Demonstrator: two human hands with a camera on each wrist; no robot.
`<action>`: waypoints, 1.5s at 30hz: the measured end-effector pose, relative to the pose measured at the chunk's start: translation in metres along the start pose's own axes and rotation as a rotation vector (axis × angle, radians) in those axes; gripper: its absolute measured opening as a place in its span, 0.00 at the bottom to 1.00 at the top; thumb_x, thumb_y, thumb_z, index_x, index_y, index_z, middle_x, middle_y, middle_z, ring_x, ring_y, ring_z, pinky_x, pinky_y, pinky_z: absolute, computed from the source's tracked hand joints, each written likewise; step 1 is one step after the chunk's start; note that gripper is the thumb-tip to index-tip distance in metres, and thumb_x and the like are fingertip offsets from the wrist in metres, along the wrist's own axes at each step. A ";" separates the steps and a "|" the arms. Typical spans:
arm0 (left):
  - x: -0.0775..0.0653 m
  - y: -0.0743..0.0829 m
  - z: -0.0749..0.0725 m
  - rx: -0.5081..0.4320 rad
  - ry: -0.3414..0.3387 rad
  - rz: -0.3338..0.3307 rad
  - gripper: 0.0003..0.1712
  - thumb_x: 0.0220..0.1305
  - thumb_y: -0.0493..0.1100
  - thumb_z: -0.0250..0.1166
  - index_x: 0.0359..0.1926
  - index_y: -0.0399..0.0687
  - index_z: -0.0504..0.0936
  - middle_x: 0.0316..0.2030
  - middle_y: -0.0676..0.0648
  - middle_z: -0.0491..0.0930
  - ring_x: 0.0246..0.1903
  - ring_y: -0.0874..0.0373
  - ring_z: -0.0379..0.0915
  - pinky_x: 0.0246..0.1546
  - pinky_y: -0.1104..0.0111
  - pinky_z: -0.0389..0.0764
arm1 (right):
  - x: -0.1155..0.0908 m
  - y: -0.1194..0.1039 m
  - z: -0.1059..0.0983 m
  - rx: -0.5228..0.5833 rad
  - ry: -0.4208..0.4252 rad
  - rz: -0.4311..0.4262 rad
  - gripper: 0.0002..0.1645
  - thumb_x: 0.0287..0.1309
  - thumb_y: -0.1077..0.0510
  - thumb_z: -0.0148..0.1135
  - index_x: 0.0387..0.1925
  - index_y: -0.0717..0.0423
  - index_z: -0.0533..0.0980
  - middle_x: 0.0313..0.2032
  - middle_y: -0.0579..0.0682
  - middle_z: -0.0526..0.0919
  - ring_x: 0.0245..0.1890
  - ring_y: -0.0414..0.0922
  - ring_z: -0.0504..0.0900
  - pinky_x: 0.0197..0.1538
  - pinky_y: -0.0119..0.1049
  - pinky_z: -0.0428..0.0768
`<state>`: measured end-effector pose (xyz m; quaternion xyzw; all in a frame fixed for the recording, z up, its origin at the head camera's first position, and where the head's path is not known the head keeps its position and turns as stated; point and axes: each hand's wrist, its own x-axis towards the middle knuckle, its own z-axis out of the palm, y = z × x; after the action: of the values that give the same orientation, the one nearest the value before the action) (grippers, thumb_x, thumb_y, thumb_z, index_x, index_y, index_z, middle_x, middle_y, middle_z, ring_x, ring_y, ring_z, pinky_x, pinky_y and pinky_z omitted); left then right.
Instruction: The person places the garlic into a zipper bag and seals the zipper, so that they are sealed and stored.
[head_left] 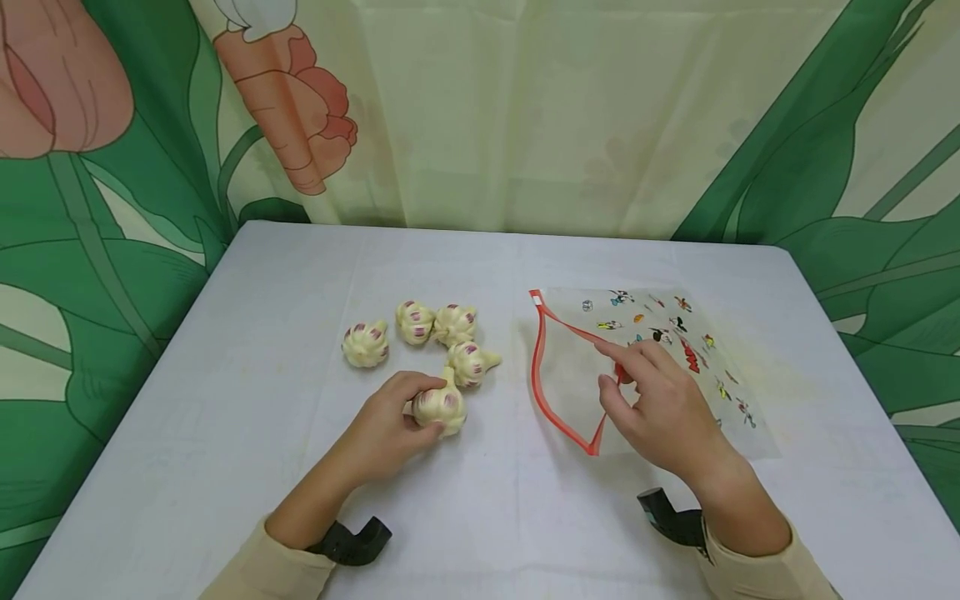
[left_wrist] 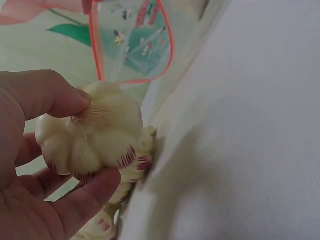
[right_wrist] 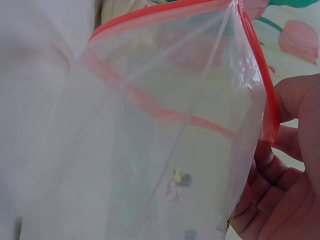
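My left hand (head_left: 390, 429) grips a garlic bulb (head_left: 439, 407), cream with purple marks; in the left wrist view the thumb lies by the root end of the held garlic bulb (left_wrist: 95, 135) and fingers curl below. Several more bulbs lie just beyond it, among them one garlic bulb (head_left: 470, 364) close to the held one. At the right, my right hand (head_left: 667, 408) holds the red-edged mouth of a clear zip bag (head_left: 566, 375) printed with small cartoon figures. The mouth gapes toward the left hand. In the right wrist view, fingers (right_wrist: 292, 100) meet the red edge.
The bag and bulbs lie on a table with a white cloth (head_left: 285, 333). Behind it hangs a curtain (head_left: 487, 117) with flower and leaf prints. Black camera mounts, such as the left one (head_left: 352, 542), sit at both wrists.
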<state>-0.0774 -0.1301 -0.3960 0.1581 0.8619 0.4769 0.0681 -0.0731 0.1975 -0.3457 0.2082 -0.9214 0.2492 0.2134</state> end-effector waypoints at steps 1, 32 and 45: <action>0.000 0.003 -0.001 -0.027 -0.011 0.005 0.24 0.58 0.31 0.71 0.57 0.41 0.79 0.54 0.42 0.73 0.47 0.53 0.75 0.41 0.70 0.82 | 0.000 0.000 0.000 0.001 0.000 -0.002 0.24 0.54 0.66 0.65 0.55 0.61 0.81 0.31 0.45 0.72 0.31 0.38 0.69 0.25 0.32 0.71; 0.034 0.049 0.021 -0.140 -0.028 0.137 0.24 0.59 0.39 0.73 0.57 0.47 0.80 0.51 0.53 0.80 0.44 0.55 0.77 0.48 0.54 0.80 | 0.002 -0.001 -0.001 -0.012 0.012 -0.021 0.24 0.54 0.66 0.64 0.55 0.61 0.81 0.31 0.46 0.72 0.31 0.39 0.69 0.24 0.31 0.70; 0.054 0.063 0.052 -0.117 -0.064 0.089 0.26 0.61 0.42 0.72 0.60 0.45 0.78 0.51 0.53 0.80 0.40 0.59 0.77 0.40 0.66 0.80 | 0.002 -0.001 -0.003 -0.026 0.009 -0.020 0.24 0.53 0.65 0.65 0.55 0.61 0.81 0.31 0.46 0.72 0.31 0.39 0.69 0.25 0.34 0.71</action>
<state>-0.1013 -0.0389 -0.3684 0.2075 0.8221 0.5236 0.0836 -0.0734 0.1980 -0.3421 0.2136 -0.9215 0.2359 0.2227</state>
